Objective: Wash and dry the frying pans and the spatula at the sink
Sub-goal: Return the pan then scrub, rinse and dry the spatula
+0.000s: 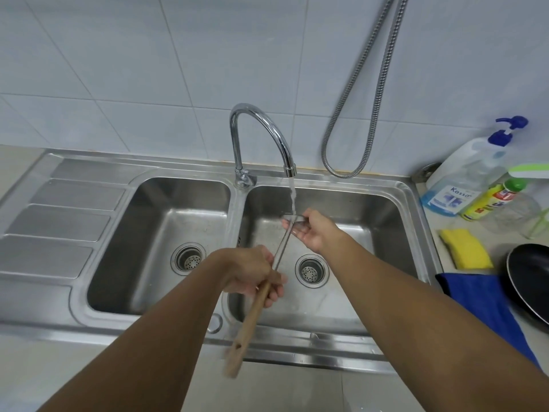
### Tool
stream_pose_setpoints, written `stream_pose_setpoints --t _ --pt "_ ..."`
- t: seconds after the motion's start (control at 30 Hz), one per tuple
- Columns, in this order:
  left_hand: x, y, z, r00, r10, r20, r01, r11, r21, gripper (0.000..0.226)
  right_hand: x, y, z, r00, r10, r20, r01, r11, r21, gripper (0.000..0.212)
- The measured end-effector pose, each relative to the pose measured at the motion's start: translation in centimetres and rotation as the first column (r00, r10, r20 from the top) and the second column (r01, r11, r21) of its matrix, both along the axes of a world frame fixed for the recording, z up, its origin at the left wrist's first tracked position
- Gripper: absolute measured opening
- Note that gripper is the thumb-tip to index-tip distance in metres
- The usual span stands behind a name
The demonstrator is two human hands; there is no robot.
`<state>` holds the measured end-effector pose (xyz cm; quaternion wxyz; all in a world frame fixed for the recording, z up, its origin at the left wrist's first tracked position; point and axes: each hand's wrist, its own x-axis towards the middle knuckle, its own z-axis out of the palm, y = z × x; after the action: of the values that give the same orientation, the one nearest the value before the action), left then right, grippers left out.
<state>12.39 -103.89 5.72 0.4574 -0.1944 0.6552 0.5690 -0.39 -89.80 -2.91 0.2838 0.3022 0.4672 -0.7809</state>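
Observation:
A spatula [252, 310] with a wooden handle and a thin metal shaft is held over the right basin of the steel sink [395, 185]. My left hand [252, 275] grips the wooden handle near where it meets the shaft. My right hand [312, 230] holds the metal blade end under the water running from the chrome tap [261, 123]. A black frying pan [531, 281] sits at the right edge of the counter, partly cut off by the frame.
A yellow sponge [465, 248] and a blue cloth [487, 310] lie right of the sink. A blue-pump soap bottle [463, 176] and a yellow bottle [493, 200] stand behind them. A metal hose [371, 93] hangs on the tiled wall. The drainboard [56, 221] lies left.

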Motion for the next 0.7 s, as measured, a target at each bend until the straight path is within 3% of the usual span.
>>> stream_pose_setpoints --t 0.1,0.2,0.3,0.4,0.5,0.6,0.7 --pt "0.2 0.2 0.0 0.996 -0.065 0.067 0.061 0.996 0.063 0.026 -0.1 0.1 -0.4 0.998 -0.067 -0.014 0.068 0.995 0.079 0.011" --pt "0.3 0.0 -0.4 0.997 -0.027 0.072 0.022 0.997 0.070 0.020 -0.1 -0.3 -0.2 0.999 -0.054 -0.009 0.054 0.998 0.030 0.017" --pt "0.0 -0.3 -0.9 0.999 0.054 0.008 -0.054 0.998 0.011 0.030 0.3 -0.4 0.6 0.982 0.186 -0.040 -0.187 0.982 -0.024 0.025" --pt "-0.5 -0.2 -1.2 0.994 0.108 -0.024 -0.108 0.994 -0.003 0.030 0.5 -0.2 1.7 0.864 0.496 -0.088 -0.485 0.866 0.120 0.012" --pt "-1.4 0.2 -1.7 0.987 0.158 -0.039 -0.157 0.987 0.023 0.036 0.7 -0.1 2.3 0.762 0.645 -0.062 -0.620 0.753 0.222 0.006" --pt "-2.3 0.3 -1.9 0.999 0.032 -0.009 -0.031 0.998 0.052 0.045 0.7 0.3 2.9 0.790 0.611 -0.044 -0.574 0.764 0.295 0.011" --pt "-3.9 -0.8 -2.9 0.992 -0.125 0.004 0.124 0.979 -0.163 0.045 0.4 1.6 3.1 0.863 0.503 -0.046 -0.463 0.824 0.327 0.015"
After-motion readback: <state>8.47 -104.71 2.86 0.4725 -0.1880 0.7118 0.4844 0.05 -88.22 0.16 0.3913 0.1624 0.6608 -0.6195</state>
